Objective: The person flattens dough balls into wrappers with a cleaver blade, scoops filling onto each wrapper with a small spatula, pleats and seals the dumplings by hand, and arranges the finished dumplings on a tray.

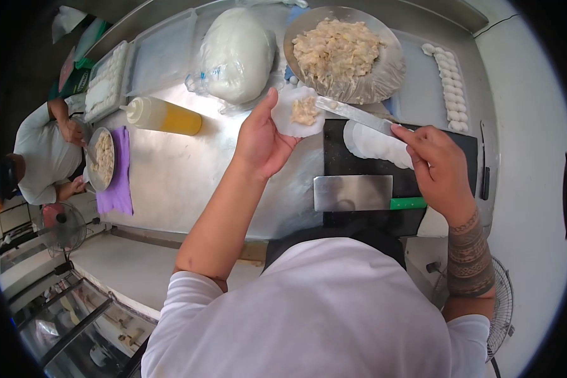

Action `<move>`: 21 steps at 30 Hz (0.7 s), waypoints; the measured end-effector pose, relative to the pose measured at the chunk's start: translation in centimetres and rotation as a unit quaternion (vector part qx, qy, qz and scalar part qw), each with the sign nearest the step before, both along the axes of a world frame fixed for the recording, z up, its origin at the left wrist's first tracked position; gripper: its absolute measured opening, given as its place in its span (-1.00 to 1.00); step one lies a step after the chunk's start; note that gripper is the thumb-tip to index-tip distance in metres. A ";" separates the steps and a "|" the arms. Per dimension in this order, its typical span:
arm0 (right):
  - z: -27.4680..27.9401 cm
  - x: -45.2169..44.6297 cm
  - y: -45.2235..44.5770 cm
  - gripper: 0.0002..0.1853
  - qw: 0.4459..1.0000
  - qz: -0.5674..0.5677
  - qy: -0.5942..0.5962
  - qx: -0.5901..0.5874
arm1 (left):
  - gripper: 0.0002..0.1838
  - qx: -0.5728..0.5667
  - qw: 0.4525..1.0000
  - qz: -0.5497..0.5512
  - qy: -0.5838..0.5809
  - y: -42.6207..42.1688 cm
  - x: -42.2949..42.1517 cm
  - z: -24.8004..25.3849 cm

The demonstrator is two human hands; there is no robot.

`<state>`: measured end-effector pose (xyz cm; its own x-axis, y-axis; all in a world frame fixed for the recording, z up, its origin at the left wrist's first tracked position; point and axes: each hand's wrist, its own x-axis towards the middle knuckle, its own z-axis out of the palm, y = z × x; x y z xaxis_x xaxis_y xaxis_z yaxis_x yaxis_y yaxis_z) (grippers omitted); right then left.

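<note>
On the fingers of my left hand [261,142] lies a round white dough wrapper [285,104], its edge held by the hand. A mound of pale, chunky filling [304,112] sits in the middle of the wrapper. My right hand [439,167] grips a flat metal spatula [362,117], whose smeared tip touches or nearly touches the wrapper's right edge. Behind the spatula stands a wide metal bowl [387,79] heaped with the same filling [337,50]. Overlapping dough wrappers [372,143] lie on a black board [339,164] below the blade.
A cleaver [353,193] with a green handle lies on the board. Bagged dough [236,57] and a squeeze bottle [183,118] are on the left. A tray [416,94] holds a row of dough pieces [453,94]. A co-worker [44,148] works at another bowl [102,183].
</note>
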<state>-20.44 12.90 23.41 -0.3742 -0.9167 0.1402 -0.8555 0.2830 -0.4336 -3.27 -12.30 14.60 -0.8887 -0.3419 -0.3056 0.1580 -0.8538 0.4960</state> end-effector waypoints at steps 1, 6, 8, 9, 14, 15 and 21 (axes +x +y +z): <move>0.4 0.3 -0.2 -0.48 0.999 0.022 0.021 -0.011 | -0.42 -0.011 1.000 0.001 0.000 0.2 0.1 0.1; -0.7 0.5 -1.5 -0.52 0.997 0.022 0.062 0.046 | -0.37 -0.036 0.997 0.037 -0.057 0.3 1.1 -0.2; -1.4 -1.4 -1.9 -0.55 0.998 -0.020 0.027 0.061 | -0.35 -0.067 0.992 0.071 -0.078 -0.1 1.8 -0.5; -2.7 -2.7 -1.9 -0.56 0.997 -0.040 0.017 0.058 | -0.36 -0.070 0.992 0.078 -0.074 -0.5 2.3 -0.6; -7.8 -5.9 -4.9 -0.60 0.989 -0.083 0.001 0.123 | -0.38 -0.031 0.994 0.078 -0.063 -0.7 3.0 -0.3; -8.5 -5.9 -5.8 -0.61 0.989 -0.080 0.006 0.125 | -0.38 -0.027 0.994 0.080 -0.064 -0.7 2.9 -0.4; -9.4 -5.5 -7.2 -0.61 0.983 -0.045 0.045 0.171 | -0.41 -0.024 0.995 0.068 -0.067 -1.2 1.4 -2.8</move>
<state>-25.90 5.66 13.99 -0.4557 -0.8800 -0.1344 -0.8511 0.4749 -0.2239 -1.86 -13.50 11.82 -0.7853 -0.4731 -0.3994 0.1996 -0.8041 0.5600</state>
